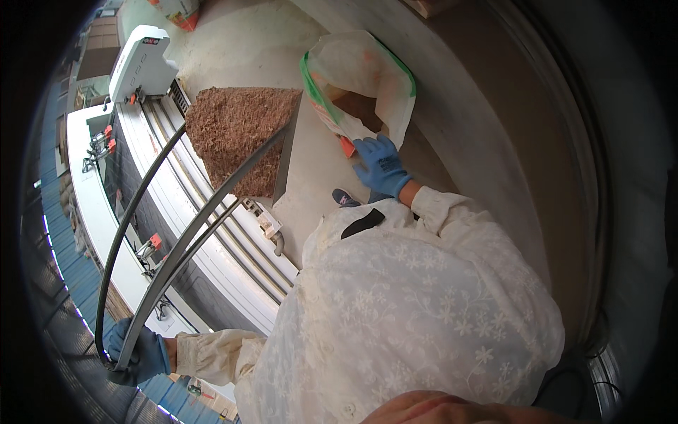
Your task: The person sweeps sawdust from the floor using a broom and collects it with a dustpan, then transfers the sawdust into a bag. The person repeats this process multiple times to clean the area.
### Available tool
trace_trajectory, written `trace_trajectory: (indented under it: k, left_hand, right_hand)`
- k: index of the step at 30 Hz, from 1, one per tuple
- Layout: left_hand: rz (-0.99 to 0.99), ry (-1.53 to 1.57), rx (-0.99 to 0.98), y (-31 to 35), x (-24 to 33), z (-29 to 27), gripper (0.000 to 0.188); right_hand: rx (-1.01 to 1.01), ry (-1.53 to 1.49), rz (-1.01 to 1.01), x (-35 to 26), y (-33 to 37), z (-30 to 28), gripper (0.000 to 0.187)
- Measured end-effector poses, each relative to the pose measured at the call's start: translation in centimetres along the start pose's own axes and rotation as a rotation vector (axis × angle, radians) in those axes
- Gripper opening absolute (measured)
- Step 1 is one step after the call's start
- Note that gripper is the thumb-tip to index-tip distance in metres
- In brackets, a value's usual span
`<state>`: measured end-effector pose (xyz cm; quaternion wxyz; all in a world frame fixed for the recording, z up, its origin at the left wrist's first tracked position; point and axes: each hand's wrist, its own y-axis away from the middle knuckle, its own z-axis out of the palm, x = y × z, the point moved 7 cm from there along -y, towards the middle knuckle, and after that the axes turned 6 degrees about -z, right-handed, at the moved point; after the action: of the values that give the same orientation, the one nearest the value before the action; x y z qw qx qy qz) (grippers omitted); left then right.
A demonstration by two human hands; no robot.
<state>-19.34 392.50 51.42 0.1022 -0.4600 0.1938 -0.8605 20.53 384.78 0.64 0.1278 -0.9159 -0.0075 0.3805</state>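
My left hand (141,353), in a blue-grey work glove, is closed around the bend of a long dark grey band (176,254). The band loops up and away to a thick mass of reddish-brown shredded fibre (240,138), which has a flat grey side on its right. How the band joins it is hidden. My right hand (382,166), in a blue glove, grips the near rim of a wide-open white plastic bag (353,63) with green edging and orange print. Something brown shows inside the bag, too dim to name. The bag stands on the floor beside the fibre.
A long white machine (99,177) with rails and red clamps runs along the left, topped by a white housing (141,63). Another printed bag (176,13) lies at the far left. A pale wall (487,134) rises on the right. My shoe (345,198) shows below the bag.
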Motion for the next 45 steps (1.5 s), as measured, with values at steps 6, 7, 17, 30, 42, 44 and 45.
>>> trace_trajectory:
  k: [6,7,17,30,42,44,45]
  left_hand:
    - [0.023,0.019,0.026,0.0,1.0,-1.2,0.032]
    - [0.025,-0.008,0.006,-0.1,1.2,-1.2,0.032]
    - [0.111,-0.400,-0.037,-1.4,3.1,0.1,0.046]
    - [0.833,-1.583,-0.459,-10.0,5.2,1.3,0.064]
    - [-0.146,-0.286,-0.400,-20.8,-4.3,2.8,0.041]
    - [-0.310,-0.167,-0.569,-19.4,-6.5,5.9,0.039]
    - [-0.294,-0.173,-0.534,-19.2,-6.9,6.5,0.038]
  right_hand:
    - [0.291,-0.048,0.210,4.4,-0.3,-3.7,0.045]
    - [0.292,0.089,0.309,5.9,-0.2,-4.0,0.046]
    - [-0.025,-0.041,1.038,18.2,3.5,3.8,0.044]
    - [0.272,-0.058,0.774,8.4,-0.2,4.1,0.027]
    - [0.103,0.045,0.729,6.1,-2.0,1.4,0.027]
    - [0.087,0.040,0.751,7.0,-1.9,1.9,0.028]
    - [0.085,0.043,0.760,7.5,-1.8,2.1,0.028]
